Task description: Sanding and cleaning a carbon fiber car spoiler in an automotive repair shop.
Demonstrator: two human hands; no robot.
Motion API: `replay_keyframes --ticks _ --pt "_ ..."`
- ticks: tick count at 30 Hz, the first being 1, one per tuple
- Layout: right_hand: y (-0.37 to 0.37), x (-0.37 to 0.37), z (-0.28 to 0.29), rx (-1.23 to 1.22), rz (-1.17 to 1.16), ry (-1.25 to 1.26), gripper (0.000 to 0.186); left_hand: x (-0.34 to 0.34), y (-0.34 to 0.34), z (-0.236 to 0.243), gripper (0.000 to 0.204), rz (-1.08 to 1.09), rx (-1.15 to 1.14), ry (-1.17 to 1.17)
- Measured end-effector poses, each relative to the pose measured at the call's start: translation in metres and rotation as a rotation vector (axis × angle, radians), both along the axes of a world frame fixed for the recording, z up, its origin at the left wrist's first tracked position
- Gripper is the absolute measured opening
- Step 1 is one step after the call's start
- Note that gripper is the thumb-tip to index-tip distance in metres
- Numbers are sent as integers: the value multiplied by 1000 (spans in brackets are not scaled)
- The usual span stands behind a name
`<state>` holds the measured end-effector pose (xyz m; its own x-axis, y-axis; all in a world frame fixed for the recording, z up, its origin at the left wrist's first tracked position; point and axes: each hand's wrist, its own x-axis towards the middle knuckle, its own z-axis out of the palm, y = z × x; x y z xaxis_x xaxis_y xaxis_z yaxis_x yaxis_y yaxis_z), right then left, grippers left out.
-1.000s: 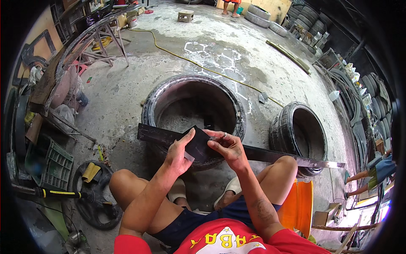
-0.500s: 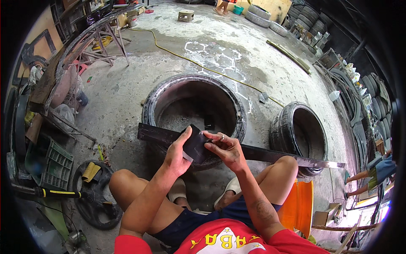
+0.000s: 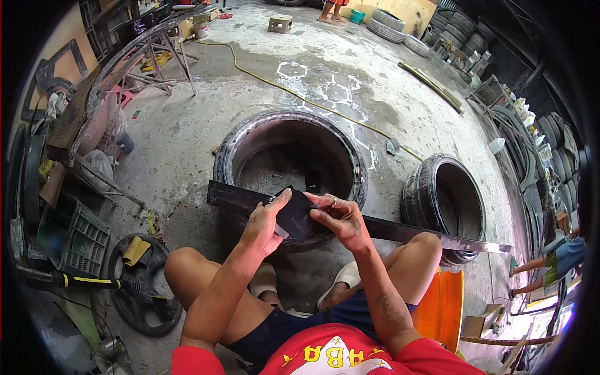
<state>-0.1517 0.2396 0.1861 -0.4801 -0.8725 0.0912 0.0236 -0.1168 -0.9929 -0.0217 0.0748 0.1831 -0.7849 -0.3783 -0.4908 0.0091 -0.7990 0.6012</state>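
Close above the big tire (image 3: 227, 147) in front of me, my left hand (image 3: 262, 226) grips a dark square sheet (image 3: 295, 214) that looks like sandpaper. Its thumb lies on the top face, and a pale grey flap shows under the palm. My right hand (image 3: 345, 223) pinches the sheet's right edge between thumb and forefinger; the fingertips are partly hidden. Behind and below both hands, a long flat black strip (image 3: 431, 234) rests across the big tire and a smaller tire (image 3: 417, 195) to the right. Its middle is covered by the sheet and hands.
A steering wheel (image 3: 114, 284) lies by my left knee, near a green crate (image 3: 87, 237). An orange panel (image 3: 442, 306) stands beside my right leg. A yellow hose (image 3: 269, 80) crosses the concrete floor. Other people's legs (image 3: 531, 267) show at the right and far back.
The right fingers have shifted slightly along the sheet's edge, and the thumb and forefinger are more spread. The left hand keeps its hold. The whole view has moved a little.
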Motion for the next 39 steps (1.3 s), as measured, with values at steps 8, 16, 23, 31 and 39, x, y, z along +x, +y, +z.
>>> replay_keyframes --ticks 8,16,23,31,39 --pt "-6 8 -37 204 -472 -34 34 -1 9 -5 44 -120 -450 161" --pt "10 44 -51 -63 -176 -479 47 -1 32 -26 39 -54 -1161 100" --pt "20 48 -63 -33 -207 -381 58 26 21 -27 41 -342 -577 23" --pt "91 -78 -88 620 -252 1036 105 56 -15 -39 38 0 -1043 -98" --pt "118 -125 -150 912 -50 1267 119 10 -30 -100 36 229 -1390 -237"
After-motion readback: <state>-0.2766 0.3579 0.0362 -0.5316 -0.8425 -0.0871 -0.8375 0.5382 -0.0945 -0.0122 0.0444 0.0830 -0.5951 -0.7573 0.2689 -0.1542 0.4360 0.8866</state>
